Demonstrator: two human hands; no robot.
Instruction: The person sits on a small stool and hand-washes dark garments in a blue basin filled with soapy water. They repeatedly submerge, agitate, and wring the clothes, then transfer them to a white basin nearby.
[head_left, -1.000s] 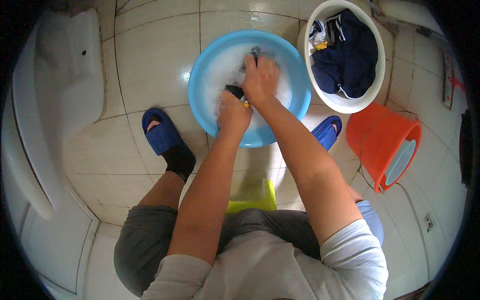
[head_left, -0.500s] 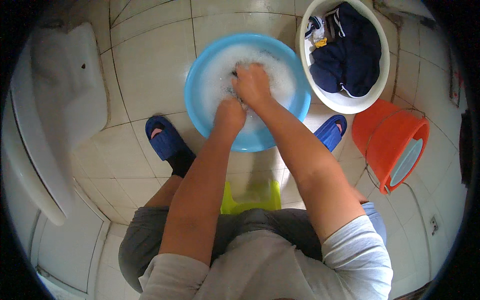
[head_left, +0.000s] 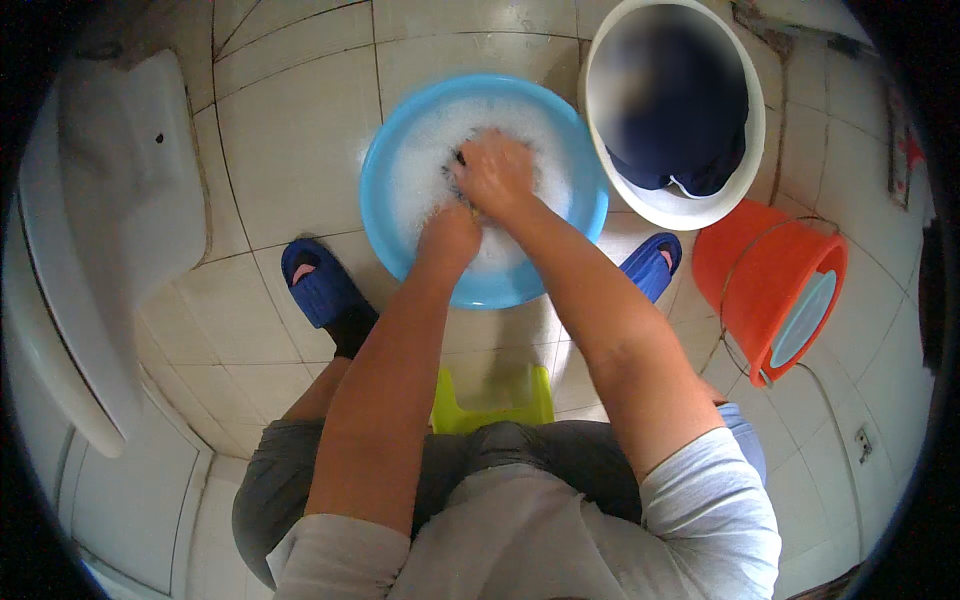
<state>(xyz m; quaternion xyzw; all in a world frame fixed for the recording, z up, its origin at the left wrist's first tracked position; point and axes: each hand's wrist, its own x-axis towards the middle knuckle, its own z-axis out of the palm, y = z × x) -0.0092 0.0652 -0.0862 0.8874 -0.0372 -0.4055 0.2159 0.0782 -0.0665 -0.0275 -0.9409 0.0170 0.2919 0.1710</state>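
Observation:
A round blue basin [head_left: 375, 215] full of white suds [head_left: 425, 150] stands on the floor in front of me. Both hands are in it, close together. My right hand [head_left: 497, 175], slightly blurred, is closed on a dark wet cloth [head_left: 460, 158], of which only small bits show through the foam. My left hand [head_left: 452, 236] is closed on the same cloth just nearer to me, its fingertips sunk in the suds. Most of the cloth is hidden under foam and hands.
Right of the basin, a white oval tub [head_left: 683, 215] holds dark navy clothes [head_left: 690, 140], partly blurred. An orange-red bucket [head_left: 745, 275] lies tipped beside it. My blue slippers [head_left: 325, 285] flank the basin. A yellow-green stool [head_left: 492, 412] is under me; a white ceramic fixture [head_left: 140, 170] stands left.
My hands stay together in the suds, the right one shifting slightly over the cloth. The whole view has moved a little.

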